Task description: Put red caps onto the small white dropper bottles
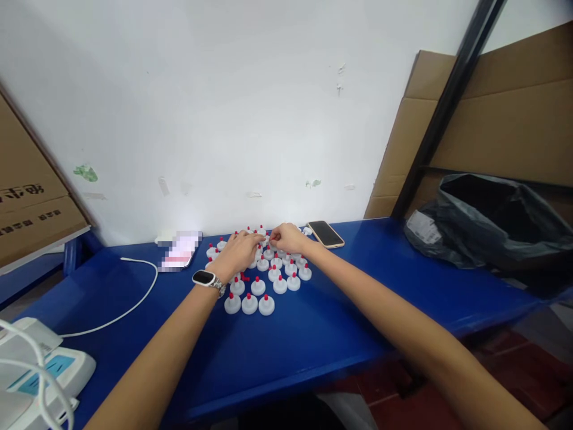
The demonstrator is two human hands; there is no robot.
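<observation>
In the head view, a blue counter [313,334] runs across the lower half of the frame below a white wall [224,89]. At the centre of the frame, both bare forearms reach in from the bottom edge toward a cluster of white caps [268,280], each with a small red tip, set upright in rough rows on the counter. The left hand [239,251], with a dark smartwatch [205,278] on its wrist, lies palm down over the far left part of the cluster, its fingers curled onto the caps; whether its grip is closed on one cannot be told. The right hand [289,237] sits just beside it at the far edge of the cluster, fingertips pinched together on what looks like a small red tip [272,237], too small to be sure of. The two hands nearly touch at the fingertips. Three caps form the nearest row, just below the left wrist. Just right of the right hand a phone [326,233] lies face up on the counter. Left of the cluster lies a blurred flat item [179,251], and a white cable [134,298] curves from it toward the lower left, where a white device [40,370] sits at the frame's corner. At the right of the frame a black plastic bag [487,221] rests against brown cardboard [501,125]; another cardboard box [27,203] stands at the left edge.
</observation>
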